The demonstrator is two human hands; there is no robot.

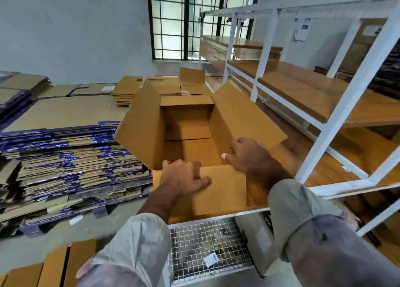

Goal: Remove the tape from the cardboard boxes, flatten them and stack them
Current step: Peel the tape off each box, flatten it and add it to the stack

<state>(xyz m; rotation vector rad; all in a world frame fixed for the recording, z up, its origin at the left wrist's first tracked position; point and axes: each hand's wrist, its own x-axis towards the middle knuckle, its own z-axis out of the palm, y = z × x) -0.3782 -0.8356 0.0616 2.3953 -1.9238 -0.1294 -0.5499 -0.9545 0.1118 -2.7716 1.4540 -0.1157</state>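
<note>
An open brown cardboard box (190,122) stands on a wooden shelf in front of me, all its top flaps spread outward. My left hand (184,175) grips the top edge of the near flap (225,189), fingers curled over it into the box. My right hand (246,154) rests at the box's near right corner, fingers bent over the rim by the right flap (244,115). Inside, the bottom flaps lie folded flat. No tape shows on the box.
A tall stack of flattened boxes with blue tape (71,156) sits at the left, more flat cardboard (151,87) behind. A white metal rack with wooden shelves (337,117) fills the right. A wire mesh basket (207,245) lies below the shelf edge.
</note>
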